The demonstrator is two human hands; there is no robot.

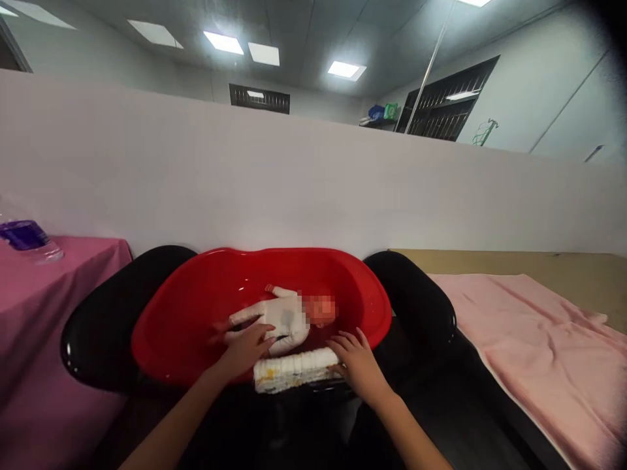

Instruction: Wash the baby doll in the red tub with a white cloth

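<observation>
A baby doll [289,316] in a white suit lies on its back in a red tub [181,320], its head towards the right. My left hand [249,346] reaches over the near side of the tub by the doll's lower body, fingers stretched out; whether it touches the suit I cannot tell. On the near rim rests a thick folded white cloth [296,370] with yellowish marks. At its right end is my right hand [358,362], open with fingers spread towards the doll's head and the thumb side against the cloth.
Black rounded supports [112,326] flank the tub. A pink-covered table [88,274] with a clear bottle with a purple label [27,236] stands at left. A pale pink cloth [543,333] lies on a surface at right. Behind runs a white partition [294,183].
</observation>
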